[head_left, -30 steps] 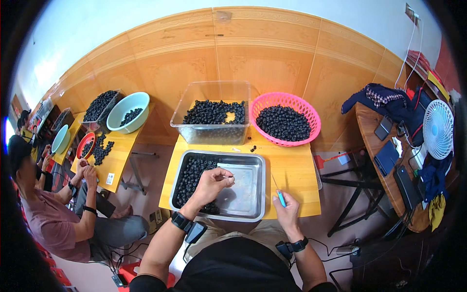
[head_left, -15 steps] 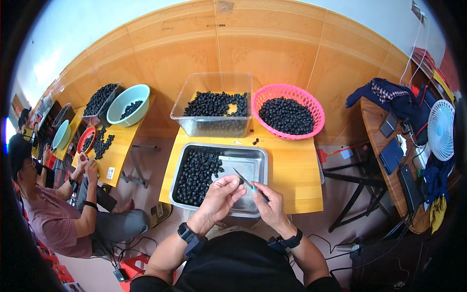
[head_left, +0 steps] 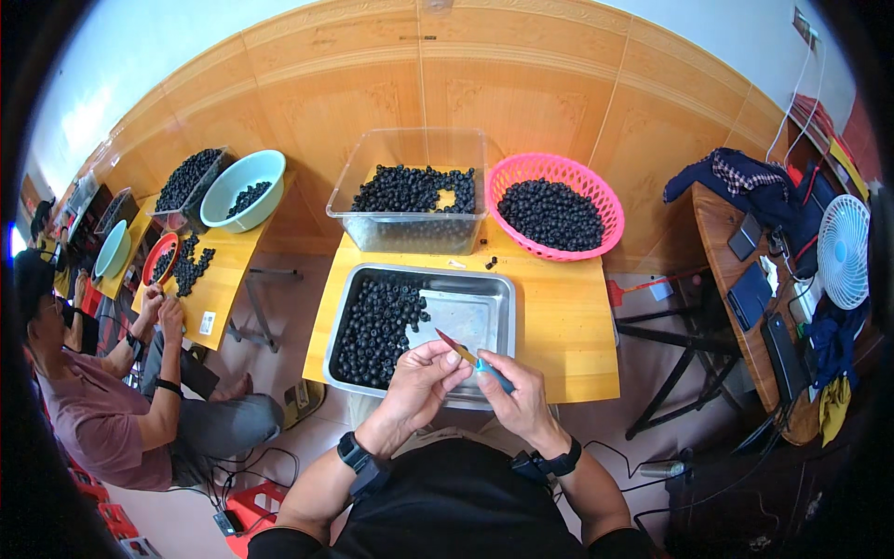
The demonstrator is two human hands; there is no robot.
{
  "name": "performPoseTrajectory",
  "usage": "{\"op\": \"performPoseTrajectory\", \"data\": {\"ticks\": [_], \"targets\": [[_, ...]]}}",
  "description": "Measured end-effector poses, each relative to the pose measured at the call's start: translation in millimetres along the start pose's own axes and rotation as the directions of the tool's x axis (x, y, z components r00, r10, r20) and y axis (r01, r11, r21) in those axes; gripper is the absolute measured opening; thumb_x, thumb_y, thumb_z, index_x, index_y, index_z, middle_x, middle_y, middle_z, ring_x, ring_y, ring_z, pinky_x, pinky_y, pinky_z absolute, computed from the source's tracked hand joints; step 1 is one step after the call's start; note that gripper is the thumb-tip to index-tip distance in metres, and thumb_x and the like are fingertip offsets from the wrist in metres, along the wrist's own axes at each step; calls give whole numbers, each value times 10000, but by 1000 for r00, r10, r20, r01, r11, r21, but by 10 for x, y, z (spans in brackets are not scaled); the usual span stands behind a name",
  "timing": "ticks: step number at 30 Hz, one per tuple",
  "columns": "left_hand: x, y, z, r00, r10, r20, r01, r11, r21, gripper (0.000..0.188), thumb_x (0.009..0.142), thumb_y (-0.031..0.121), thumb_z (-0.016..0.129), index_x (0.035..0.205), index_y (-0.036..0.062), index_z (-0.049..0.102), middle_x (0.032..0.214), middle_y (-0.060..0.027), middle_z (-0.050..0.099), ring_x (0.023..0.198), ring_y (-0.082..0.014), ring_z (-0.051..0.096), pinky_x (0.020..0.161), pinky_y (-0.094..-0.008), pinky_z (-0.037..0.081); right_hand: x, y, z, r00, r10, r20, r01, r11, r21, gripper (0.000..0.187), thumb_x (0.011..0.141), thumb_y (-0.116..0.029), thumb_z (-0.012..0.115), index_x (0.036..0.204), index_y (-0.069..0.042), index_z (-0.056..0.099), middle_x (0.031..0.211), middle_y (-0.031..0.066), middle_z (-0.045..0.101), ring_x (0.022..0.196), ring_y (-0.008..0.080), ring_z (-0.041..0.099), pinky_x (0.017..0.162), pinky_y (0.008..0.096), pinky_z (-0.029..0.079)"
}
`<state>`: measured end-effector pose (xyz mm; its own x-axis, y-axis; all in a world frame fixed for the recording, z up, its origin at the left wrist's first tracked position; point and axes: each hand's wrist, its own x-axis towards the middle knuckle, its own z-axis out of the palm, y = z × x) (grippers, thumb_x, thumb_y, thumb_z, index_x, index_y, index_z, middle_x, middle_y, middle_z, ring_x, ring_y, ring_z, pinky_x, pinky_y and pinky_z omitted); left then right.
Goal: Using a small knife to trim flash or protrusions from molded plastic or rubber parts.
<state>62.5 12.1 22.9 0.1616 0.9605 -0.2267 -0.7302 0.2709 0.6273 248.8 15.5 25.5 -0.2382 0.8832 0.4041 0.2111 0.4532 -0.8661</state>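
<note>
In front of me, a steel tray has small round black pieces heaped over its left part; its right part shows bare metal. Over the tray's near edge, my right hand is closed around the blue-green handle of a small knife. The blade points up and to the left, looking reddish-brown, and passes close by the fingertips of my left hand. Thumb and fingers of that hand are pinched together; what they hold, if anything, is hidden.
Behind the tray stand a clear plastic bin and a pink basket, both with black pieces. A person works at another table on the left. A side table with devices and a fan are on the right.
The knife blade has turned, from dark grey to reddish-brown, and its tip sits slightly farther left and lower. More of the handle shows. Both hands stay nearly in place; the view has shifted slightly.
</note>
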Motion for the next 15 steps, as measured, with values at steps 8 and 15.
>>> {"op": "performPoseTrajectory", "data": {"ticks": [8, 15], "targets": [[-77, -5, -36, 1000, 2, 14, -1, 998, -57, 143, 974, 42, 631, 1109, 25, 672, 1028, -97, 721, 936, -178, 713, 844, -302, 628, 19, -70, 31, 993, -117, -12, 116, 993, -33, 376, 966, -262, 696, 1178, 49, 677, 906, 202, 719, 779, 273, 733, 663, 340, 560], [-126, -13, -43, 999, -34, -2, 33, 998, -51, 111, 969, 40, 647, 1071, 20, 685, 991, -80, 713, 903, -172, 704, 873, -324, 614, -5, -78, 11, 996, -92, 15, 93, 993, -69, 357, 957, -240, 709, 1170, 45, 680, 862, 192, 713, 758, 262, 731, 638, 328, 554]]}}
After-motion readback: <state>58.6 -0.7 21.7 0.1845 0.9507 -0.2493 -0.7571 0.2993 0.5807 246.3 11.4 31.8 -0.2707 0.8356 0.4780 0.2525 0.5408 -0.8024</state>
